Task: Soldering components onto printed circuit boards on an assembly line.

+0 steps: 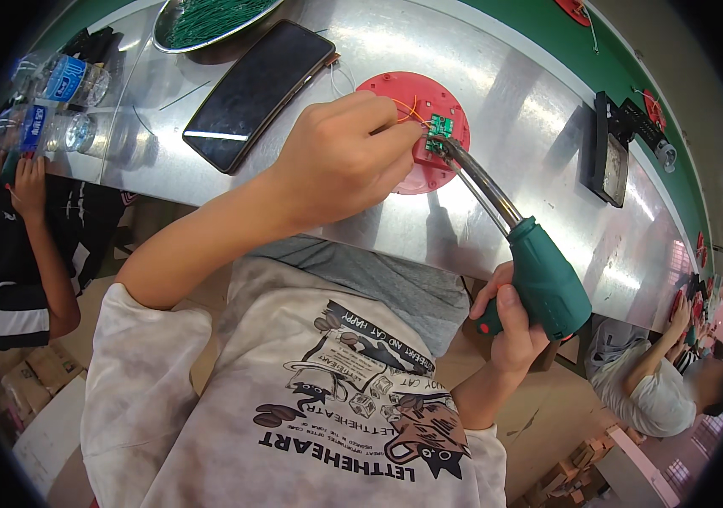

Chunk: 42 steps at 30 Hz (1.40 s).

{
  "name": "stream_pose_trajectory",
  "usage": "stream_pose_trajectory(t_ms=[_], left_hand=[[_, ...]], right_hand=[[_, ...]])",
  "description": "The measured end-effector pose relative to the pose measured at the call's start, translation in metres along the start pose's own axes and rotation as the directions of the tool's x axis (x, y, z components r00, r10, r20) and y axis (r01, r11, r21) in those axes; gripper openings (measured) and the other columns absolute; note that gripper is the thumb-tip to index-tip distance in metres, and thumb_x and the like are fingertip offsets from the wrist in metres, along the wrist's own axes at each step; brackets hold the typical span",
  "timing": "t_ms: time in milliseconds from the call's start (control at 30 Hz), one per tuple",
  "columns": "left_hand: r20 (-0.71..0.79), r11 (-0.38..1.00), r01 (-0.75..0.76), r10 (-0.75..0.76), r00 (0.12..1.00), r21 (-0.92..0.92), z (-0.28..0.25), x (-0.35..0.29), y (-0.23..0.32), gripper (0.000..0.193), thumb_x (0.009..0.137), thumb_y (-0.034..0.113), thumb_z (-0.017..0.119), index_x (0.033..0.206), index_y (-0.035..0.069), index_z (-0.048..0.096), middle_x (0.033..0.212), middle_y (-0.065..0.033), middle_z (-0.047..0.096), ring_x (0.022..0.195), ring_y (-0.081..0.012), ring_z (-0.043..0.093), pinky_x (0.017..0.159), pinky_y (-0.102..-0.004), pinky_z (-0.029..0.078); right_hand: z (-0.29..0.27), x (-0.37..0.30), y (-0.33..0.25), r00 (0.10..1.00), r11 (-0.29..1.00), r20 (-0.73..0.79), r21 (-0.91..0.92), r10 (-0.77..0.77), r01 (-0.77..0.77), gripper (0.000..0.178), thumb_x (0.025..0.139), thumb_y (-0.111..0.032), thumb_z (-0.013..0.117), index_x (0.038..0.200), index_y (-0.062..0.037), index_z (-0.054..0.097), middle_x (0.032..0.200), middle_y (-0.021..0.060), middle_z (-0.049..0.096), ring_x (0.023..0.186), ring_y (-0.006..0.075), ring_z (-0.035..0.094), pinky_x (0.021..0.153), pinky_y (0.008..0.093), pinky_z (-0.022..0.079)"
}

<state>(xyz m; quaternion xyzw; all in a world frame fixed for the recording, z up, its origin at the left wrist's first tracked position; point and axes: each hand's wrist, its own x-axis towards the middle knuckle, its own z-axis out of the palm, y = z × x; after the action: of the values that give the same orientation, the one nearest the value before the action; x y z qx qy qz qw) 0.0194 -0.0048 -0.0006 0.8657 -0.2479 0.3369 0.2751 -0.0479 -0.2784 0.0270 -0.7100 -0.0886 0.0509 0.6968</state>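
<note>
My right hand (511, 318) is wrapped round the handle of a green soldering gun (545, 275). Its long metal barrel slants up and left, and the tip meets a small green circuit board (439, 127). That board lies on a round red plastic disc (456, 102) on the metal table. My left hand (349, 152) is closed in a pinch at the board's left edge, on what looks like a thin wire; the fingers hide most of it. Thin orange wires (410, 108) cross the disc beside my fingertips.
A dark phone (257, 93) lies left of my left hand. Behind it stands a metal bowl (209, 46) of green wires. Plastic bottles (69, 131) are at the far left. A black tray (609, 152) sits at the right. Other people work at both sides.
</note>
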Motion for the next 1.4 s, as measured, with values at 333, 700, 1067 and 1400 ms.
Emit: stream_pose_trajectory(t_ms=[333,700,1067,1400], left_hand=[[0.008,1.000,-0.014,0.014,1.000,0.015,0.001,-0.001,0.000,0.015,0.074,0.007,0.069,0.088,0.003,0.069,0.071,-0.0050,0.054,0.063,-0.0210,0.059,0.052,-0.0330,0.049],[0.047,0.999,-0.035,0.033,0.998,0.031,-0.002,0.001,-0.001,0.020,0.074,0.006,0.068,0.093,0.002,0.069,0.073,-0.0049,0.055,0.066,-0.0213,0.060,0.053,-0.0328,0.050],[0.233,0.949,0.238,-0.189,0.954,-0.205,-0.053,0.022,0.010,0.024,0.082,0.001,0.065,0.105,-0.003,0.068,0.093,-0.0180,0.069,0.081,-0.0330,0.067,0.072,-0.0384,0.055],[0.051,0.787,0.212,-0.295,0.954,0.580,-0.120,0.059,-0.099,0.018,0.083,0.011,0.069,0.099,0.003,0.072,0.093,-0.0158,0.070,0.085,-0.0323,0.066,0.080,-0.0406,0.051]], right_hand=[[0.001,-0.001,0.005,0.981,0.990,-0.161,0.071,-0.110,0.123,0.043,0.089,-0.017,0.061,0.119,0.0121,0.050,0.087,0.0201,0.059,0.048,0.0207,0.058,0.042,0.0308,0.049],[-0.017,0.007,0.008,0.940,0.977,-0.300,0.085,-0.164,0.198,0.034,0.092,-0.022,0.056,0.108,0.0081,0.052,0.084,0.0176,0.056,0.045,0.0188,0.056,0.038,0.0306,0.047],[-0.029,0.005,0.020,0.940,0.964,-0.324,0.199,-0.106,0.177,0.031,0.095,-0.020,0.053,0.113,0.0049,0.049,0.088,0.0162,0.056,0.044,0.0170,0.054,0.039,0.0291,0.045],[-0.034,0.014,0.021,0.922,0.940,-0.367,0.254,-0.122,0.226,0.032,0.095,-0.023,0.053,0.112,0.0045,0.051,0.089,0.0145,0.056,0.046,0.0153,0.053,0.039,0.0294,0.044]])
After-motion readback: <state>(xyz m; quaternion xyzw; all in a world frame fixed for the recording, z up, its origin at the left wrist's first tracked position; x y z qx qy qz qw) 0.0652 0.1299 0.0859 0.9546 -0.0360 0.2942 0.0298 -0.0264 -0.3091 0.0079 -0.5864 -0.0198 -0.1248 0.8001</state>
